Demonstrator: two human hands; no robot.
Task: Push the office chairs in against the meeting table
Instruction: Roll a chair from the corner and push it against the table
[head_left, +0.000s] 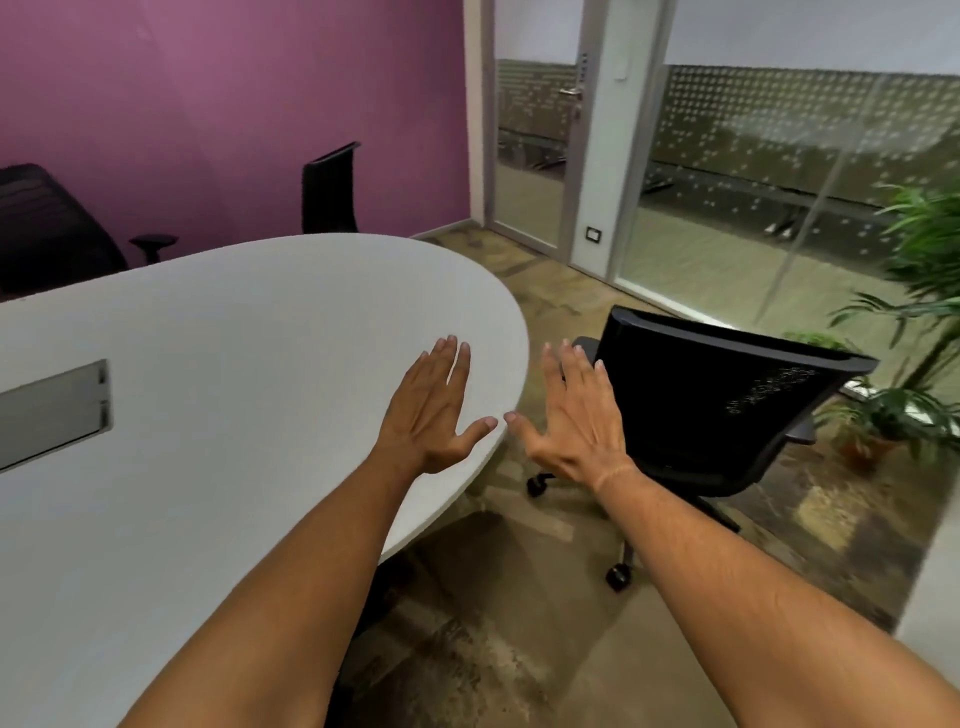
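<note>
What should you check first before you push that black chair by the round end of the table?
1. Both hands free: ok. The left hand and right hand are open and hold nothing.
2. Hands on the chair: not ok. Neither hand touches the black chair yet.
3. Chair pushed in: not ok. It stands away from the meeting table, with its back turned at an angle.
4. Floor between chair and table: ok. No objects lie there.
5. Wheels free to roll: cannot tell. Only two casters show.
6. Plants out of the way: ok. They stand behind the chair, away from the table.
</note>
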